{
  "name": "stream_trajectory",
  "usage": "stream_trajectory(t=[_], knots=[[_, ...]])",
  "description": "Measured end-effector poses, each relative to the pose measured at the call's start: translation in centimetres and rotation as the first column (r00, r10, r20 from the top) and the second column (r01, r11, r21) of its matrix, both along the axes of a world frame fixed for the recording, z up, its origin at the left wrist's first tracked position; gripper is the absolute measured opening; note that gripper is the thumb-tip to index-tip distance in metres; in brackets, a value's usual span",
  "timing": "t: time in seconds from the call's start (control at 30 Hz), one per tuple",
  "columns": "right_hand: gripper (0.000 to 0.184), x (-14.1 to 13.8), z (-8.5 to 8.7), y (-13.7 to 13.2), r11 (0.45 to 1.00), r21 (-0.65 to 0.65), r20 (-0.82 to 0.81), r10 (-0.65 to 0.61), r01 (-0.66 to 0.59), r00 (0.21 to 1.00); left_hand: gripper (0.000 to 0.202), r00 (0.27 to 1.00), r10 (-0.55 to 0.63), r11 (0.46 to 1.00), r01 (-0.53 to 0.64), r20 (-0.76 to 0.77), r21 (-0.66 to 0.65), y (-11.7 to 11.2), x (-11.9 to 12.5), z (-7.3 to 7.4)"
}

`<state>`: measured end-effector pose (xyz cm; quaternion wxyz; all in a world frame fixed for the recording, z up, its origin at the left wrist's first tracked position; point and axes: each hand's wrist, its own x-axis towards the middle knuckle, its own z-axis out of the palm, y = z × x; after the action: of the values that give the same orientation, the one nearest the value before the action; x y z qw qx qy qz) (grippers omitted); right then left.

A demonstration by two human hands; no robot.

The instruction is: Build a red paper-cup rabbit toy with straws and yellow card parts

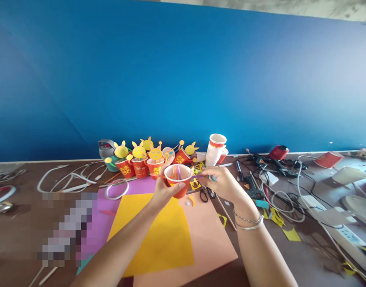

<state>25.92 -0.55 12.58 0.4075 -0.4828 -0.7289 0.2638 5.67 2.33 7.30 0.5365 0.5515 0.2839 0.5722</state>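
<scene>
My left hand (163, 192) is wrapped round a red paper cup (178, 190) with a white rim, tilted so its inside shows. Orange and purple strips stick up within the cup. At the cup's right side my right hand (220, 181) pinches a thin purple strip (197, 176), partly hidden by the fingers. Beneath both hands lie a yellow paper sheet (159, 235) and a peach paper sheet (209, 243). Black-handled scissors (204, 194) rest just below my right hand.
Behind the cup stand several red cups (140, 169) with yellow paper animal heads. A white cup stack (214, 153) rises at the back. To the right lie cables, a glue gun (254, 187) and a power strip (348, 235). A white tape ring (117, 189) lies at left.
</scene>
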Motion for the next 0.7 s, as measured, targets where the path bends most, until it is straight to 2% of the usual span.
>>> stream_trajectory(t=[0.07,0.17,0.27,0.37,0.47,0.57,0.63,0.7], knots=[[0.020,-0.5,-0.4,0.4,0.992,-0.125,-0.197,0.009,-0.034,0.980,0.089,0.998,-0.053,0.999,0.053,0.022,0.003,0.0,0.0,-0.1],[0.027,-1.7,-1.1,1.0,0.957,-0.260,-0.510,-0.022,-0.130,0.860,0.092,0.998,-0.057,0.998,0.057,0.017,0.020,0.0,-0.1,-0.1],[0.031,-2.9,-1.7,1.4,0.942,-0.289,-0.644,-0.061,-0.169,0.762,0.091,1.000,-0.009,0.998,0.009,-0.009,0.054,0.0,-0.3,0.0],[0.034,-3.3,-1.8,1.4,0.953,-0.246,-0.625,-0.016,-0.177,0.781,0.090,0.997,0.014,0.994,-0.006,-0.070,0.106,0.0,-0.5,0.1],[0.035,-3.0,-1.6,1.2,0.985,-0.131,-0.492,0.036,-0.115,0.870,0.089,0.994,0.004,0.991,0.010,-0.107,0.132,0.0,-0.7,0.2],[0.032,-2.7,-1.5,1.0,0.999,-0.005,-0.346,0.049,-0.054,0.937,0.086,0.997,0.009,0.994,0.000,-0.080,0.113,0.0,-0.7,0.6],[0.029,-2.7,-1.5,0.9,0.999,0.036,-0.316,0.039,-0.029,0.948,0.083,0.999,0.012,0.995,-0.007,-0.047,0.095,0.0,-0.8,0.9],[0.027,-3.0,-1.5,0.8,0.999,0.035,-0.370,0.046,-0.036,0.928,0.081,1.000,0.000,0.997,0.001,-0.004,0.078,0.1,-0.7,1.0]])
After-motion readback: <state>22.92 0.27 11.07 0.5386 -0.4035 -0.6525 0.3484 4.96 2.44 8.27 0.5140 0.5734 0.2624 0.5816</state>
